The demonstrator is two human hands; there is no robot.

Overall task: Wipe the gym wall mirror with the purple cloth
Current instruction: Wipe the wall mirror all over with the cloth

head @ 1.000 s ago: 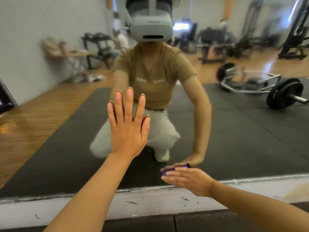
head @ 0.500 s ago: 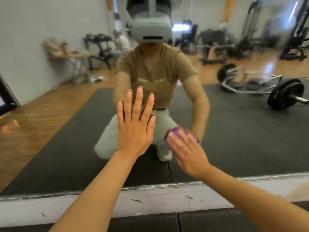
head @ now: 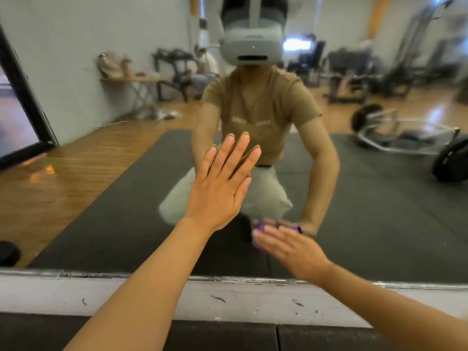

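The wall mirror (head: 101,198) fills most of the view and reflects me crouching in front of it. My left hand (head: 220,188) lies flat on the glass with straight fingers pointing up. My right hand (head: 291,249) presses the purple cloth (head: 260,228) against the glass low down, just above the mirror's bottom edge. Its fingers are stretched out flat over the cloth. Only a purple edge of the cloth shows beyond the fingertips; the hand hides the remainder.
A scuffed white strip of wall (head: 126,295) runs under the mirror, with black floor mat (head: 228,335) below it. A dark round object (head: 8,252) sits at the mirror's lower left. Reflected gym gear, a barbell and benches appear in the glass.
My right hand with the cloth went up the glass, then came back down to near the bottom edge. My left hand stayed flat on the mirror while the view shifted.
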